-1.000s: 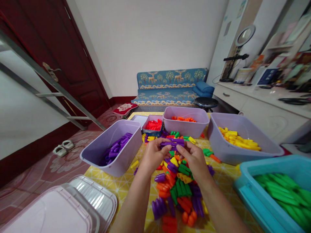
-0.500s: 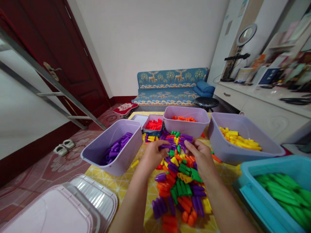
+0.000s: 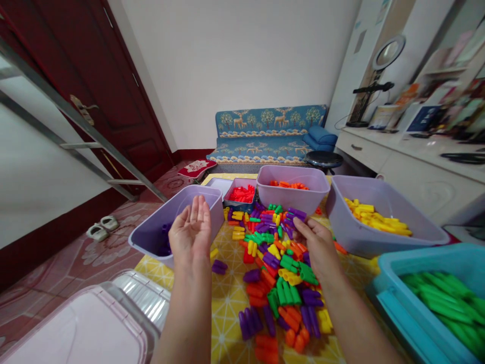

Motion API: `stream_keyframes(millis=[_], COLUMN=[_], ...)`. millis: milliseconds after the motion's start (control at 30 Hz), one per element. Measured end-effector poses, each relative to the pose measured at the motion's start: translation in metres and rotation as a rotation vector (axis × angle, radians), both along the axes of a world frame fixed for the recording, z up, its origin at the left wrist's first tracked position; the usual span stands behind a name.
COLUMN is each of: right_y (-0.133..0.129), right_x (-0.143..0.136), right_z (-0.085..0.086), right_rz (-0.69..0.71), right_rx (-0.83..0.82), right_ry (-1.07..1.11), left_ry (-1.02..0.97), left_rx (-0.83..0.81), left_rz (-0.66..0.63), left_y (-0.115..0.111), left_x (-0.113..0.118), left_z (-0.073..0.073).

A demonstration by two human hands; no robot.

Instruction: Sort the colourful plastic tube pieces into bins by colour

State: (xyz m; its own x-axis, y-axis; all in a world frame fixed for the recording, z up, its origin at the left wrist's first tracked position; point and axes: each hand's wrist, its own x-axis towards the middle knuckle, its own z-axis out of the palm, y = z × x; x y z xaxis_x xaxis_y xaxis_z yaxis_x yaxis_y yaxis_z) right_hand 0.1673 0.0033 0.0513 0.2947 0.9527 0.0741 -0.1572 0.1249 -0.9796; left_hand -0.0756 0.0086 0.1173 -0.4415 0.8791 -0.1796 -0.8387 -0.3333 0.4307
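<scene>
My left hand (image 3: 193, 227) is open with the palm up and fingers stretched, holding nothing, over the near right side of a lilac tub (image 3: 146, 243) of purple plastic pieces (image 3: 165, 240). Thumb and fingers of my right hand (image 3: 316, 242) close on a purple plastic piece (image 3: 296, 214) above the far part of a mixed pile. That pile has purple, orange, green (image 3: 287, 293), yellow and red pieces, many joined side by side. A small purple piece (image 3: 219, 266) lies apart on the yellow patterned cloth (image 3: 227, 308), right of my left wrist.
Around the pile stand a lilac tub (image 3: 291, 194) of orange pieces, another (image 3: 382, 247) of yellow ones, a turquoise tub (image 3: 394, 283) of green ones, and a small box (image 3: 238, 206) of red ones. Stacked lids (image 3: 91, 323) lie front left. A metal ladder (image 3: 83, 134) leans at left.
My left hand has moved left from the pile to the purple tub and opened, palm up. My right hand stays near the same spot with the purple piece. The lone purple piece now shows.
</scene>
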Motion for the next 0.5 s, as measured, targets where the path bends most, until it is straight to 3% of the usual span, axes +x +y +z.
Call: stream_keyframes(millis=[167, 267, 333, 433, 500], right_y=[0.004, 0.007, 0.008, 0.011, 0.013], right_x=[0.012, 0.021, 0.025, 0.026, 0.025], right_z=[-0.006, -0.012, -0.016, -0.022, -0.025], right_rz=[0.041, 0.008, 0.060, 0.149, 0.111], right_rx=[0.050, 0.005, -0.058, -0.076, -0.054], right_ry=[-0.391, -0.824, -1.048, -1.085, -1.011], left_ry=[0.174, 0.444, 0.694, 1.059, 1.262], left_rx=[-0.060, -0.056, -0.059, -0.051, -0.001], left_rz=[-0.175, -0.234, -0.285, -0.426, -0.484], left_y=[0.010, 0.018, 0.024, 0.031, 0.034], left_x=[0.018, 0.027, 0.034, 0.048, 0.056], left_z=[-0.013, -0.032, -0.047, -0.073, -0.089])
